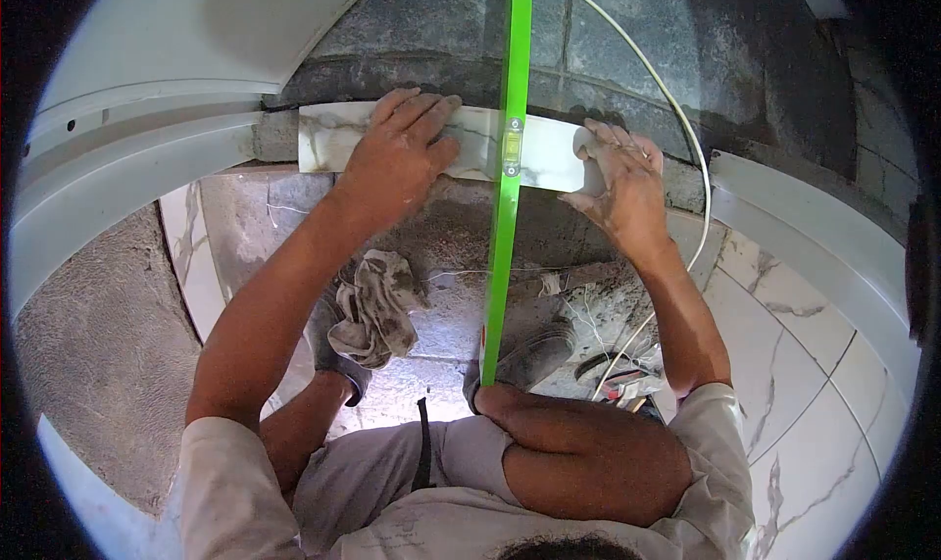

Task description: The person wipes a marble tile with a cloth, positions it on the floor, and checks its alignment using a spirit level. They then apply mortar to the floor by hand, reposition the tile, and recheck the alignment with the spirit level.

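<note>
A narrow white marble-look tile strip [546,155] lies across a doorway threshold, its grey veins showing. My left hand [404,156] is laid over the strip's left half, fingers reaching to the far edge and gripping it. Around its right end my right hand [623,176] is closed, thumb at the near edge and fingers at the far one. Between both hands a long bright green spirit level [501,256] crosses over the strip, with a vial in its body. The level's near end is by my knee, and its far end runs out of view.
White door-frame pieces [137,183] stand on both sides. A dirty cloth [375,310] lies by my foot. A white cable [702,183] curves past my right arm. Marble-look floor tiles [784,364] are at right, rough mortar [103,335] at left, dark grey tiles [421,16] beyond.
</note>
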`<action>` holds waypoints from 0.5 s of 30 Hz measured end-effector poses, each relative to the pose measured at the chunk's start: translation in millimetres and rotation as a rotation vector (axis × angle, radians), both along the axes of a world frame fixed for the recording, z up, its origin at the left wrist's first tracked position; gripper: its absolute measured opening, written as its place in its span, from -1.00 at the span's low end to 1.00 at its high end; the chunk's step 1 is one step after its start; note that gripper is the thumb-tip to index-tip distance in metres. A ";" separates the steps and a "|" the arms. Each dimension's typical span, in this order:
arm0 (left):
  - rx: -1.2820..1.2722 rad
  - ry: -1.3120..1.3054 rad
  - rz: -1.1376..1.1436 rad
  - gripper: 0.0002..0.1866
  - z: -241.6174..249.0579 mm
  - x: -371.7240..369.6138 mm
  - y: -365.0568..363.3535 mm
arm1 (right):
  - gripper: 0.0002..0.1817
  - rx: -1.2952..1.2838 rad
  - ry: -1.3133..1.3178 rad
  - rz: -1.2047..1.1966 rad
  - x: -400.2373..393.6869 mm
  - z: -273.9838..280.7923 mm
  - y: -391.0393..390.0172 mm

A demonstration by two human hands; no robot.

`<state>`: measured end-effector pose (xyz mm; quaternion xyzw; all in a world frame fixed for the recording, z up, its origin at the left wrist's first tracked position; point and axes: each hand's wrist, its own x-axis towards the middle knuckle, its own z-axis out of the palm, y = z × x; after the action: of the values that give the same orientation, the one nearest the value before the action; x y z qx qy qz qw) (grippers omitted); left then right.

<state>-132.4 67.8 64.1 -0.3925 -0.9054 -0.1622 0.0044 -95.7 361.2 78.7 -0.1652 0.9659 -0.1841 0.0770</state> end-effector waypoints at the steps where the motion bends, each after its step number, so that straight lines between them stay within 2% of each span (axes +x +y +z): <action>1: -0.006 0.000 -0.004 -0.78 -0.6 -0.1 -0.4 | -0.39 0.004 0.009 0.004 0.3 -0.4 0.3; 8: -0.016 -0.032 0.003 -0.74 -1.8 0.0 -0.4 | -0.36 -0.009 0.025 0.015 1.2 -1.8 2.3; 10: -0.048 -0.007 -0.016 -0.56 -4.3 -0.8 -1.2 | -0.35 -0.043 0.013 0.021 1.3 -0.1 2.9; 15: -0.041 -0.058 -0.021 -0.52 0.2 -1.2 0.7 | -0.35 -0.022 0.045 0.013 3.2 -0.9 3.2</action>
<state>-133.7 68.5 64.3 -0.3970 -0.9041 -0.1548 -0.0317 -92.5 364.4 77.8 -0.1763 0.9642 -0.1904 0.0547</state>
